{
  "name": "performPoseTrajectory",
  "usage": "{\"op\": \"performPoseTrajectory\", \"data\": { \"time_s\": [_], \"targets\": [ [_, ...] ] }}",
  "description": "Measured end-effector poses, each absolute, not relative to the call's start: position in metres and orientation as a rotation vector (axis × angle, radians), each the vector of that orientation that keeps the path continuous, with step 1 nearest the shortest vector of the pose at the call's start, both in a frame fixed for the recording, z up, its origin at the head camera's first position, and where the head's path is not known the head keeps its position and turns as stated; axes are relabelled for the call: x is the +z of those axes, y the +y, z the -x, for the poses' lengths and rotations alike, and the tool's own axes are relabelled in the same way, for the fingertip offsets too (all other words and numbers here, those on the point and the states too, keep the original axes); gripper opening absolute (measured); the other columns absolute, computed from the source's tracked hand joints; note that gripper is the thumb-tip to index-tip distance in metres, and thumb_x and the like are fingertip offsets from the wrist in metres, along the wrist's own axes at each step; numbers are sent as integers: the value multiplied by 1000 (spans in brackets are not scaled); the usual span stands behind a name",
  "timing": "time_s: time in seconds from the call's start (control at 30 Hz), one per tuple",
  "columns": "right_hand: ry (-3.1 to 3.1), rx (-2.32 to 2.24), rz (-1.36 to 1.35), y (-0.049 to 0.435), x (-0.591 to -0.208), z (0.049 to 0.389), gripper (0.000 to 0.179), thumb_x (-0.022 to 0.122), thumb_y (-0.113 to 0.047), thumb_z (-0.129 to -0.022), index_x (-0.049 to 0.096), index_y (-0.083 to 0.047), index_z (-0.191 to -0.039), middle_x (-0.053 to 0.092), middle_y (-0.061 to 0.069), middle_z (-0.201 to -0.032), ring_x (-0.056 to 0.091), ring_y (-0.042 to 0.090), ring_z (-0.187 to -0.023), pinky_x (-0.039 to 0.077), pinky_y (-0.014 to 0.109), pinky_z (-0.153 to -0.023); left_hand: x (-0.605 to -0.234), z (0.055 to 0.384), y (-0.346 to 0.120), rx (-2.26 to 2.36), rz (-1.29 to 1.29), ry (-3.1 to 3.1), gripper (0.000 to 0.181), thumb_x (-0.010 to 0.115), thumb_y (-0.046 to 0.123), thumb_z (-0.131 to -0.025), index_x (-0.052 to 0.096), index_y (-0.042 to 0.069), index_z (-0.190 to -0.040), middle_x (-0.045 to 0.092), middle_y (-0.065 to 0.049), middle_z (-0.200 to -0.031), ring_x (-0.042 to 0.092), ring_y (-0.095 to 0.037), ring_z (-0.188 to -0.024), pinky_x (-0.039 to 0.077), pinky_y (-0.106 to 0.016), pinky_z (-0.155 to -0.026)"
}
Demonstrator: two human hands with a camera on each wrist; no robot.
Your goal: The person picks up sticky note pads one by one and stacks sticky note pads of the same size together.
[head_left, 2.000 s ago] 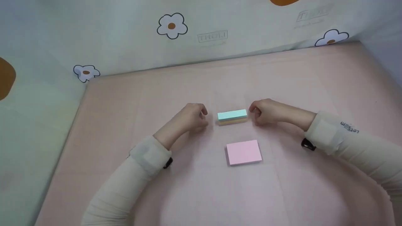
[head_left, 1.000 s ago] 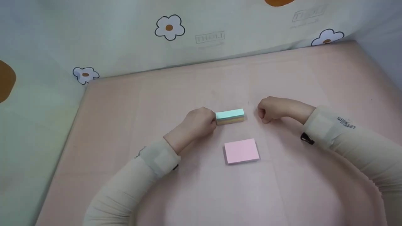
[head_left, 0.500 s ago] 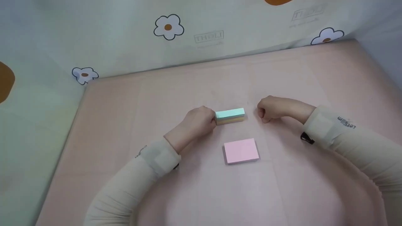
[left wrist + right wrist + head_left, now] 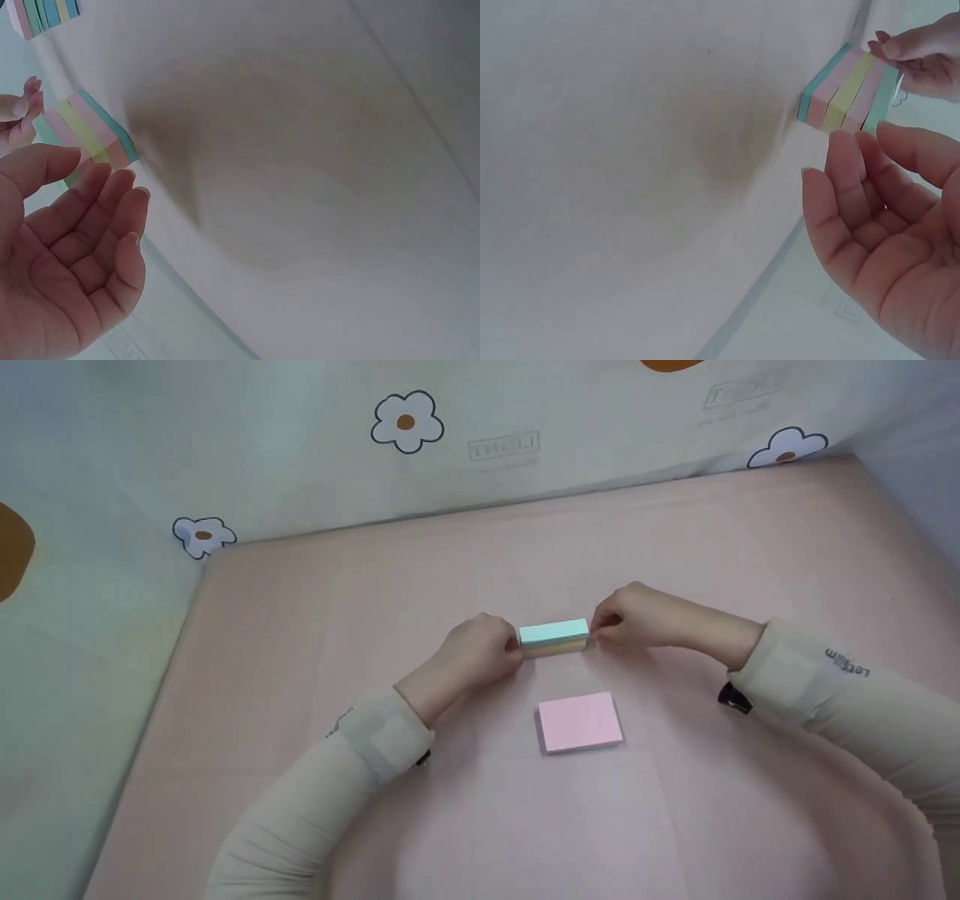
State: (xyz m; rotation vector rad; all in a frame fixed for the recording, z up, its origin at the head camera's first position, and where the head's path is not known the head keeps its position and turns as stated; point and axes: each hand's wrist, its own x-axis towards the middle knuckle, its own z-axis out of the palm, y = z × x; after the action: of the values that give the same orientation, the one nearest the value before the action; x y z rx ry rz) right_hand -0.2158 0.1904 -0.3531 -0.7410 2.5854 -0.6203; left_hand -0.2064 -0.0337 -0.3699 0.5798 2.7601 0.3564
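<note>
In the head view, a small block of coloured sticky notes (image 4: 553, 632) lies on the table, a narrow mint face upward. Both wrist views show its pink, yellow and green layers. My left hand (image 4: 480, 649) is at the block's left end, its fingers loosely curled with no grip on it visible. At the right end is my right hand (image 4: 637, 616), thumb and forefinger close together beside the block. Whether the fingertips touch the ends, I cannot tell. A second sticky-note block (image 4: 580, 723), pink on top, lies nearer me; the left wrist view shows several coloured layers in it.
A pink cloth covers the table (image 4: 360, 585). Behind it rises a pale curtain (image 4: 300, 450) printed with flowers and faint lettering. Light sleeves (image 4: 375, 735) cover both forearms, with a dark device (image 4: 735, 697) under the right wrist.
My right hand has moved left to the mint-topped block's right end, its fist loosening. My left hand, earlier gripping the left end, has loosened its fingers. Both blocks stay about where they were.
</note>
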Motion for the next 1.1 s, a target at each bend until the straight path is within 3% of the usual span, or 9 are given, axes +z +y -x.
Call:
{"op": "performPoseTrajectory", "data": {
  "time_s": [0.23,0.5,0.9,1.1],
  "targets": [
    [2622,-582,759,182,-359,214,12,58,0,-84,69,4,-89,67,12,-83,52,18,-70,46,34,-69,-371,207,-30,377,-562,2753,22,55,20,-88,70,4,-92,63,-4,-76,45,-12,-59,36,-22,-53],
    [2635,-544,775,180,-362,215,11,59,-2,-83,69,3,-84,64,8,-76,47,17,-65,41,31,-63,-371,206,-29,378,-564,2750,22,54,19,-89,70,4,-94,62,-3,-75,44,-12,-59,35,-22,-54],
    [2619,-513,785,180,-359,216,12,55,0,-84,66,2,-78,60,6,-73,46,17,-66,40,30,-63,-371,205,-28,282,-646,2777,26,55,23,-91,71,3,-97,69,-4,-82,45,-11,-59,39,-22,-56],
    [2608,-506,757,179,-359,218,13,56,-1,-85,68,3,-84,65,11,-81,52,20,-71,44,34,-69,-370,205,-28,272,-628,2779,25,55,20,-91,70,3,-99,69,-6,-87,47,-11,-61,43,-23,-59]
  ]
}}
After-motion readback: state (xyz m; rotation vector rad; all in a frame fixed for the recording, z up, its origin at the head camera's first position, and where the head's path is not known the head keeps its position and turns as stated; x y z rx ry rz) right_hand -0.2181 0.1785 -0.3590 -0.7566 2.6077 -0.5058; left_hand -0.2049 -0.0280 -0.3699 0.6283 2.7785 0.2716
